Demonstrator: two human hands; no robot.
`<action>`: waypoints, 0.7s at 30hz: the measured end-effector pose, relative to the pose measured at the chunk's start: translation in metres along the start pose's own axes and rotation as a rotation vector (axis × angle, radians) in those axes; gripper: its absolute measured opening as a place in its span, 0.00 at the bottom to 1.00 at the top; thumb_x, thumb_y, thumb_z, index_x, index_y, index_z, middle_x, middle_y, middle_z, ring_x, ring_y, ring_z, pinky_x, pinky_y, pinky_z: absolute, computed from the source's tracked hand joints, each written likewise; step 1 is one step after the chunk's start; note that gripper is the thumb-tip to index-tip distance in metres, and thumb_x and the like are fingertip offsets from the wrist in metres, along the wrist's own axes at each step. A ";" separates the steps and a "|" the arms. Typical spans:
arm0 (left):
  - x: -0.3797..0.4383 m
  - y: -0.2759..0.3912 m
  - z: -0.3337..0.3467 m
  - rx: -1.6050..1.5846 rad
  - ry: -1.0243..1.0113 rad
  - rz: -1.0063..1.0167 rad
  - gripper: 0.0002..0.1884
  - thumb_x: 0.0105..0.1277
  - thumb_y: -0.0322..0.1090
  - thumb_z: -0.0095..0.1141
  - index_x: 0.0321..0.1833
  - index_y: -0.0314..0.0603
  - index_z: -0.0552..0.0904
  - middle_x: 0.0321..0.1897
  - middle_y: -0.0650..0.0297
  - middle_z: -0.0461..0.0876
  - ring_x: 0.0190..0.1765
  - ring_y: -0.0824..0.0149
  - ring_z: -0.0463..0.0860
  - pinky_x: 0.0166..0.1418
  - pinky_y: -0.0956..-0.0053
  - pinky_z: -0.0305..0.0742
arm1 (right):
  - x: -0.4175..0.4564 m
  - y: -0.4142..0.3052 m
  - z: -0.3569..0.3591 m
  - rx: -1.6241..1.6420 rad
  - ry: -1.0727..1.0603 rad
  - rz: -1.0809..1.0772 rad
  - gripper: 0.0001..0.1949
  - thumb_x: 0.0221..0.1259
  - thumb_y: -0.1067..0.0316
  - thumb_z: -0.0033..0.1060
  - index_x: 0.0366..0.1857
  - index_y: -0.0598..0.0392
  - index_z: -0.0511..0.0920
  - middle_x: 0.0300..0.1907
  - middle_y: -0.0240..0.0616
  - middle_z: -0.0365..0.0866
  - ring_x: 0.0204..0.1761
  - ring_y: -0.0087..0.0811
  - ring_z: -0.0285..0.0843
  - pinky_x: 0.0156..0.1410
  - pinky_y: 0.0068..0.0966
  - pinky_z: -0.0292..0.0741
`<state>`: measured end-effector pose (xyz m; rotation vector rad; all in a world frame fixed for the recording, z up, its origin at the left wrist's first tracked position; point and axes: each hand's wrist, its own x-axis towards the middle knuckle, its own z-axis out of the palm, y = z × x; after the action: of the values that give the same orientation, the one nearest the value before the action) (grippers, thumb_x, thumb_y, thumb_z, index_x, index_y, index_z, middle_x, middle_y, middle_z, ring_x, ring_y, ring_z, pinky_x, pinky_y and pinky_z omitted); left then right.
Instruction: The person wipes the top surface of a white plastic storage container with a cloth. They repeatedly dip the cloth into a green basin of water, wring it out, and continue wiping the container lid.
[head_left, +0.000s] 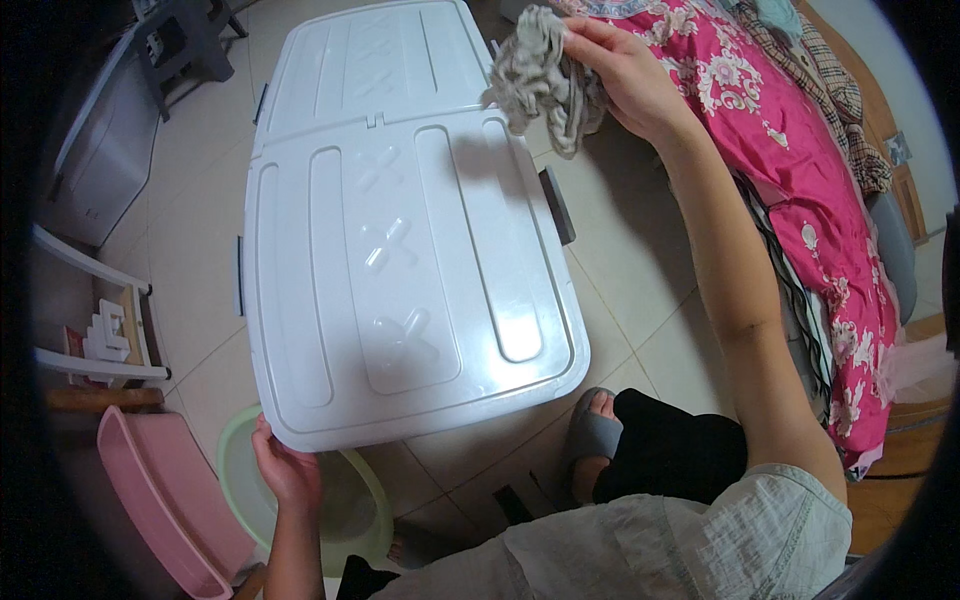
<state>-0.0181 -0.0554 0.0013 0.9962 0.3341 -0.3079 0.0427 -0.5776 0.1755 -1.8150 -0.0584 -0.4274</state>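
Observation:
A large white plastic storage box lid (390, 247) with raised X shapes and a cross seam fills the middle of the view. My right hand (611, 64) holds a crumpled grey cloth (544, 79) above the lid's right side, over its far part. At the lid's near left corner is my left hand (289, 457), its fingers at the edge and partly hidden beneath it. Grey latches (556, 206) stick out along the box's sides. Under that near corner, a pale green basin (379, 510) stands on the floor, partly covered by the lid and my left forearm.
A pink plastic tub (169, 495) lies at the lower left, near a white-framed rack (101, 360). A grey stool (184, 45) stands at the far left. Along the right runs a bed with a pink floral cover (795, 172). My slippered foot (596, 427) is on the tiled floor.

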 end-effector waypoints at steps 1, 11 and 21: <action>0.001 0.000 0.001 0.008 -0.003 0.003 0.17 0.74 0.40 0.41 0.57 0.36 0.72 0.58 0.57 0.78 0.62 0.62 0.77 0.68 0.63 0.70 | 0.009 0.009 -0.001 0.115 -0.005 0.040 0.14 0.73 0.62 0.55 0.53 0.61 0.79 0.45 0.32 0.83 0.45 0.21 0.81 0.52 0.22 0.79; -0.001 0.002 0.008 0.023 -0.024 -0.025 0.17 0.74 0.41 0.42 0.58 0.37 0.72 0.58 0.59 0.77 0.63 0.63 0.76 0.68 0.64 0.70 | 0.047 0.150 0.010 -0.637 0.242 0.235 0.14 0.68 0.61 0.58 0.50 0.56 0.83 0.42 0.47 0.86 0.45 0.42 0.83 0.55 0.36 0.76; -0.003 0.002 0.015 0.059 0.004 -0.055 0.18 0.74 0.43 0.40 0.58 0.39 0.72 0.57 0.61 0.78 0.61 0.65 0.77 0.65 0.66 0.71 | 0.023 0.151 0.061 -1.114 0.005 -0.202 0.21 0.65 0.69 0.46 0.63 0.53 0.74 0.59 0.56 0.78 0.61 0.55 0.74 0.67 0.45 0.70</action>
<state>-0.0185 -0.0670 0.0115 1.0474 0.3583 -0.3670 0.1185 -0.5678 0.0301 -2.9174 0.0078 -0.6840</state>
